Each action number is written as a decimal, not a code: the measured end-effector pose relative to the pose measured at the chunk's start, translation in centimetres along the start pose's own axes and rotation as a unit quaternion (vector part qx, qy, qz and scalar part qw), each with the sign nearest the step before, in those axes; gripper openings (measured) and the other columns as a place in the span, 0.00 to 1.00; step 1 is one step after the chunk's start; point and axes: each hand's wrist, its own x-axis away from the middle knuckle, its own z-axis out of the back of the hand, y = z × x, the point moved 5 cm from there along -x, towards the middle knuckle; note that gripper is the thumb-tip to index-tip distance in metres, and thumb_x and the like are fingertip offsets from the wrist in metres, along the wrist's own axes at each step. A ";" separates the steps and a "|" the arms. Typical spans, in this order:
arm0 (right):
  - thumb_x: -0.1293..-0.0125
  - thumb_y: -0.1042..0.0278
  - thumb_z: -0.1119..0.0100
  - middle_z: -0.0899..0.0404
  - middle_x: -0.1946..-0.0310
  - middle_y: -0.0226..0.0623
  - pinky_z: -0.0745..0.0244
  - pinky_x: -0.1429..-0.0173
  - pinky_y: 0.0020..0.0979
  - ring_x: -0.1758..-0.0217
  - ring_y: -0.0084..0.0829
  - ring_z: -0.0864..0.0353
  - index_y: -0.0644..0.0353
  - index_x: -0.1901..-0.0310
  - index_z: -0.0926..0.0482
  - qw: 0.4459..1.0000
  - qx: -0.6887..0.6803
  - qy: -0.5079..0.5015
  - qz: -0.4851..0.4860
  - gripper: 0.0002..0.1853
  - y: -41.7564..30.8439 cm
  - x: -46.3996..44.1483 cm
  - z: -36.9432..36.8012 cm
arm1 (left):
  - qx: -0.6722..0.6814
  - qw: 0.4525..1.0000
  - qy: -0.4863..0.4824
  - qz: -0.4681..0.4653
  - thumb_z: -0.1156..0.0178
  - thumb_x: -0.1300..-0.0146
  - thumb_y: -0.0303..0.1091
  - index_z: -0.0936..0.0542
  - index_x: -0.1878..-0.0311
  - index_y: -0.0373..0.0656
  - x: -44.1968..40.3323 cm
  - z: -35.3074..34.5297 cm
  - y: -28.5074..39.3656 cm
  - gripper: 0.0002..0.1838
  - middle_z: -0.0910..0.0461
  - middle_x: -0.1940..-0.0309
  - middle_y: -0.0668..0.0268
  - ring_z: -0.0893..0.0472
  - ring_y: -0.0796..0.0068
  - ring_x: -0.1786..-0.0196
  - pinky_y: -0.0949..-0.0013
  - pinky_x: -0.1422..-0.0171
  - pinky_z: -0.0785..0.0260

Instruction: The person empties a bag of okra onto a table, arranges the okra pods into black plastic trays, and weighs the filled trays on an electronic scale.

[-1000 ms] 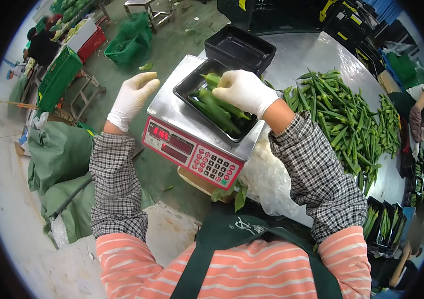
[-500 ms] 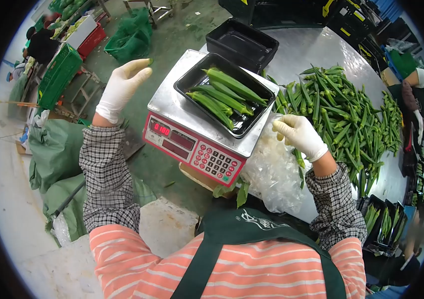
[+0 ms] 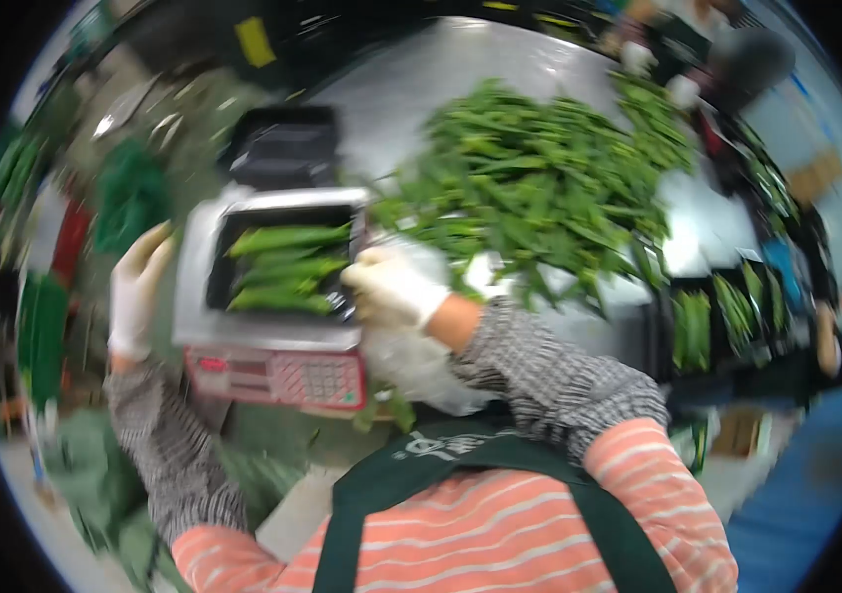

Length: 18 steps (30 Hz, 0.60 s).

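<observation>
My left hand [image 3: 140,282], in a white glove, is raised left of the scale [image 3: 272,371], its fingers apart. A small green spot shows by its fingertips, too blurred to identify. On the scale's metal plate sits a black tray [image 3: 287,216] with several okra pods [image 3: 287,267] lying side by side. My gloved right hand [image 3: 391,287] is closed at the tray's right edge. Motion blur hides what its fingers hold. To the right lies a big pile of loose okra [image 3: 539,178] on the metal table [image 3: 391,94].
Behind the scale is an empty black tray [image 3: 287,138]. A clear plastic bag [image 3: 431,366] lies below my right hand. Filled okra trays [image 3: 732,311] stand at the right. A co-worker's gloved hand [image 3: 683,91] shows at the upper right. Green sacks [image 3: 104,474] are at the lower left.
The view has swung right, shifting the scale leftward and blurring the picture. My right hand first left the tray, then came back to its right edge. The scale's reading changed between the earlier frames.
</observation>
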 end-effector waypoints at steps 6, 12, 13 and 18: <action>0.41 0.64 0.47 0.21 0.70 0.38 0.23 0.66 0.30 0.69 0.29 0.20 0.68 0.61 0.23 0.980 0.117 0.139 0.082 0.14 -3.4 11.5 10.0 | 0.080 0.992 -0.093 -0.029 0.47 0.33 0.31 0.30 0.40 0.32 -4.0 -5.3 4.2 0.20 0.27 0.43 0.58 0.29 0.72 0.42 0.72 0.36 0.40; 0.41 0.66 0.45 0.26 0.73 0.30 0.25 0.67 0.26 0.74 0.24 0.25 0.60 0.68 0.27 0.888 -0.036 0.425 0.174 0.06 -4.9 30.1 23.2 | 0.088 0.961 -0.232 -0.122 0.46 0.34 0.32 0.30 0.40 0.32 -5.1 -16.6 15.0 0.21 0.27 0.44 0.58 0.28 0.72 0.42 0.72 0.36 0.41; 0.41 0.67 0.46 0.27 0.74 0.30 0.24 0.67 0.28 0.74 0.24 0.25 0.59 0.69 0.27 0.860 -0.037 0.470 0.194 0.06 -4.8 33.5 25.3 | 0.089 0.955 -0.251 -0.130 0.46 0.36 0.31 0.29 0.41 0.32 -5.3 -18.9 16.2 0.21 0.26 0.46 0.58 0.28 0.72 0.43 0.72 0.36 0.40; 0.41 0.68 0.46 0.24 0.73 0.35 0.19 0.67 0.34 0.71 0.30 0.21 0.62 0.68 0.26 0.739 -0.038 0.623 0.254 0.06 -2.8 48.3 35.3 | 0.126 0.896 -0.386 -0.177 0.45 0.39 0.25 0.28 0.43 0.31 -2.0 -30.7 24.6 0.20 0.23 0.50 0.59 0.25 0.74 0.48 0.73 0.42 0.35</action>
